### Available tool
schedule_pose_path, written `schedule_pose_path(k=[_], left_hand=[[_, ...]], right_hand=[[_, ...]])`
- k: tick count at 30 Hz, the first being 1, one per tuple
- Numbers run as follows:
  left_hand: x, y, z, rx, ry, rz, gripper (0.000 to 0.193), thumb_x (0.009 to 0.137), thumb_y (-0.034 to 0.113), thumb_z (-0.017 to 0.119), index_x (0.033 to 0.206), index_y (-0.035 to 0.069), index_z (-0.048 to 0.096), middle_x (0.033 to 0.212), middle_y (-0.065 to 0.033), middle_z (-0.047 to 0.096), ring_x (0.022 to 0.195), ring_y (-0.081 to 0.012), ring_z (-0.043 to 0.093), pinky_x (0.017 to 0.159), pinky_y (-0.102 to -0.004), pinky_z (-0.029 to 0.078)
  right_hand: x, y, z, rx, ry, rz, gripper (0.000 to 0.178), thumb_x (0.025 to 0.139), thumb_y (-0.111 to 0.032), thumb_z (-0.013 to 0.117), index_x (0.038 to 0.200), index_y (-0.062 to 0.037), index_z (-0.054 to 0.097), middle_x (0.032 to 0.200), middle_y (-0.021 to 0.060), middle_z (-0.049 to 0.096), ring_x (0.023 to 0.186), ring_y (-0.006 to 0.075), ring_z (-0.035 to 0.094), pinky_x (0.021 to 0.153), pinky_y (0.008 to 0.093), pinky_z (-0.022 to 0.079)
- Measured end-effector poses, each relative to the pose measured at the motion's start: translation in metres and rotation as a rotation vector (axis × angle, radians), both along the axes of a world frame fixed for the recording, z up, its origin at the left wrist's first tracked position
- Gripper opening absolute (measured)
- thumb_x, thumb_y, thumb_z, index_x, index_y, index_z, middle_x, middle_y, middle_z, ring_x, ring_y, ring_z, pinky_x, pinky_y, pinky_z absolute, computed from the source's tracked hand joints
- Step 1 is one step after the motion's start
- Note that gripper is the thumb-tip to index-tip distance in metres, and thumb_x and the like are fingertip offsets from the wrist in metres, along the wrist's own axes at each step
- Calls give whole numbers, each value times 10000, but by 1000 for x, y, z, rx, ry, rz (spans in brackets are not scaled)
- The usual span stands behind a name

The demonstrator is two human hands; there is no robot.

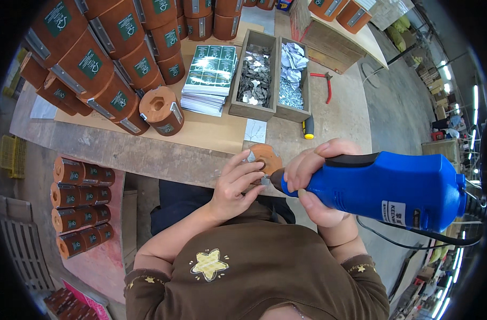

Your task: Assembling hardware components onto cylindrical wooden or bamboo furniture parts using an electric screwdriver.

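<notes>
My right hand (321,181) grips a blue electric screwdriver (385,184), held sideways with its tip pointing left. The tip meets the near side of a brown wooden cylinder (271,154) at the table's front edge. My left hand (235,186) holds this cylinder from the left, fingers bent over it close to the screwdriver tip. A bit of grey metal shows by my fingertips; whether a screw sits under the tip is hidden. Beyond stand two wooden boxes: one holds grey metal plates (255,80), the other small silvery screws (290,97) and crumpled wrapping.
Stacked brown cylinders (115,69) with green labels and metal strips fill the left of the table. A pile of green label sheets (208,80) lies beside the boxes. Red-handled pliers (329,88) and a yellow-black handle (308,128) lie right. More cylinders (83,205) stand lower left.
</notes>
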State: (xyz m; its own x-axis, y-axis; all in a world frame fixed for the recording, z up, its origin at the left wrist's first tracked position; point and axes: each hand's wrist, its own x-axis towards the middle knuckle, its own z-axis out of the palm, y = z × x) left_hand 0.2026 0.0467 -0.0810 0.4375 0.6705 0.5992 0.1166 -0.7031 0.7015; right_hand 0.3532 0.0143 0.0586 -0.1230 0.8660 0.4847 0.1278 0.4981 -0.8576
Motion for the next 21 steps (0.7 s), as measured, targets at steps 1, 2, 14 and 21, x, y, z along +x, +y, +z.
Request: schedule_pose_path(k=[1,2,14,21], left_hand=[[0,0,0,-2,-3,5,281,583,18,721,845,19,619,1009,-100,605,1100,-349,471,888,-399,406],[0,0,-1,-6,-20,-2,281,583,18,721,845,18,618,1009,-102,605,1101,-349,470,890,-402,404],[0,1,-4,-20,-53,-20,296,585,24,723,866,28,631,1018,-97,609,1120,-333,460,897,-402,410],[1,1,-2,-18,-61,-14,281,572,8,723,832,8,618,988,-105,607,1093,-343,476,885,-398,409]], right_hand=[[-1,0,-1,-2,-3,5,518,676,-64,622,1082,-55,301,659,66,488,589,179,509,605,322,439],[-1,1,-2,-3,52,2,513,680,-71,626,1077,-56,302,656,62,485,582,174,509,600,318,439],[-1,5,-6,8,149,20,487,713,-103,639,1062,-60,302,654,45,475,574,160,507,583,317,438],[0,3,-3,55,-106,31,473,713,-55,615,1064,-57,298,659,53,480,577,171,501,591,323,442]])
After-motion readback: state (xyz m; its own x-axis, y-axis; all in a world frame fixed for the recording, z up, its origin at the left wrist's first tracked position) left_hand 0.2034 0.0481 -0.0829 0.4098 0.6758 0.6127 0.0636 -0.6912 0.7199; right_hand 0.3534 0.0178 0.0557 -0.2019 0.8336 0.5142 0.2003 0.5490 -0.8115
